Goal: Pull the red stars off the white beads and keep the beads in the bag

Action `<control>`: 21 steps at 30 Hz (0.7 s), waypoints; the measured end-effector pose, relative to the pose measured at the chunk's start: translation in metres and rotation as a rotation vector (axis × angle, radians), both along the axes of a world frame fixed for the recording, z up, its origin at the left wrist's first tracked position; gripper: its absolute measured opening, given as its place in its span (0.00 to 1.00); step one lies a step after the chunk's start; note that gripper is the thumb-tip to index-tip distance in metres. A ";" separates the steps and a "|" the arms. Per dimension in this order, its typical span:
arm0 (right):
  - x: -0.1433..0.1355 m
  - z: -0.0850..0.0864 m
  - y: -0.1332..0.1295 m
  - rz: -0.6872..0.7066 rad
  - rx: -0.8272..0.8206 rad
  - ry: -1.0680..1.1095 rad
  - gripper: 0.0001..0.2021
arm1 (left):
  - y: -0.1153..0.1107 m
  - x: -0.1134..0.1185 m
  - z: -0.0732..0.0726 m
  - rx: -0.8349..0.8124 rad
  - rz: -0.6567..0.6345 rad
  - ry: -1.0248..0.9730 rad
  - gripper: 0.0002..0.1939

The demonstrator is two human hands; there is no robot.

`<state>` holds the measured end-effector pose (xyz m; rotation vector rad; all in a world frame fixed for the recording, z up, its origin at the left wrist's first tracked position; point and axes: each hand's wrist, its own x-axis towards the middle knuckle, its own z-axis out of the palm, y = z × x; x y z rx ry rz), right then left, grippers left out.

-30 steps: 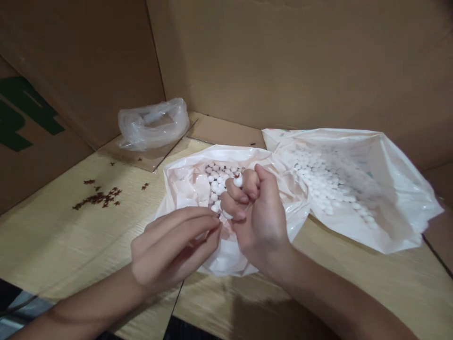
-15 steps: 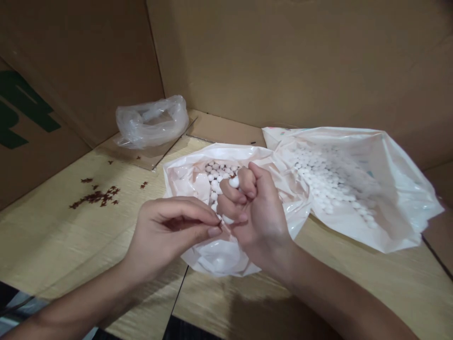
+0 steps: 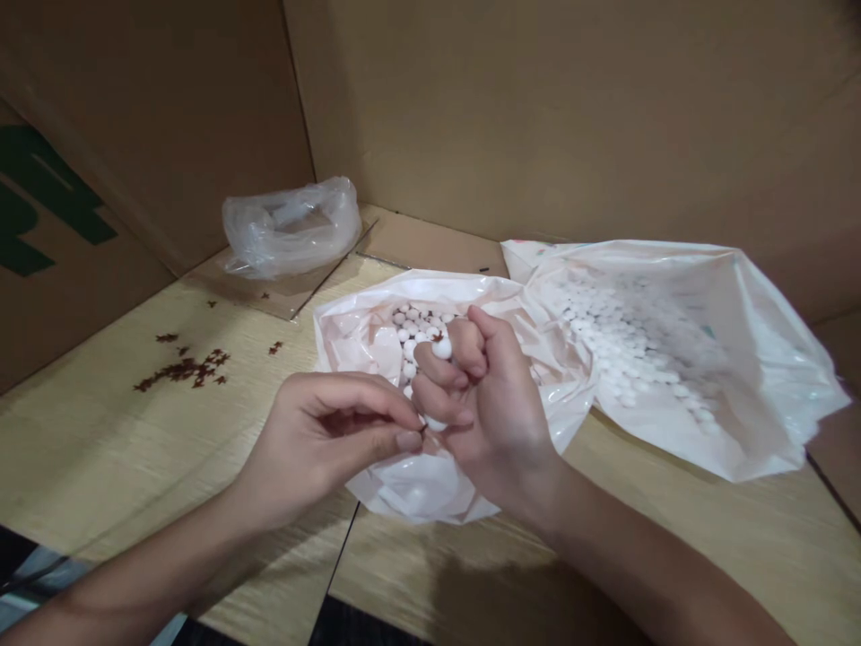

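My right hand [image 3: 494, 395] is curled above a white plastic bag [image 3: 421, 287], its fingers closed on white balls; one ball [image 3: 441, 347] between the fingers bears a small brown star-shaped piece. Another ball [image 3: 436, 423] shows near the little finger. My left hand [image 3: 350, 431] meets it from the left, thumb and forefinger pinched on a tiny dark piece beside that lower ball. Many white balls [image 3: 410, 332] lie in the bag, several with dark bits on them. The palm of my right hand is partly hidden by its fingers.
A second white bag [image 3: 753, 359] holding many white balls [image 3: 619, 341] lies at the right. Brown star-shaped pieces [image 3: 192, 368] are scattered on the wooden surface [image 3: 87, 440] at the left. Behind them sits a clear plastic bag [image 3: 289, 233]. Cardboard walls [image 3: 538, 117] stand around.
The fingers of my right hand have shifted slightly, and the ball with the brown piece shows more plainly. The lower ball is also more visible. My left hand keeps its pinch.
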<state>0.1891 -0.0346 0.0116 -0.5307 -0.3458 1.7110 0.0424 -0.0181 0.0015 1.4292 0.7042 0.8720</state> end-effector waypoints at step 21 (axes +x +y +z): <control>-0.010 -0.005 -0.004 -0.101 0.128 -0.119 0.22 | 0.000 0.001 -0.007 -0.278 -0.102 -0.052 0.07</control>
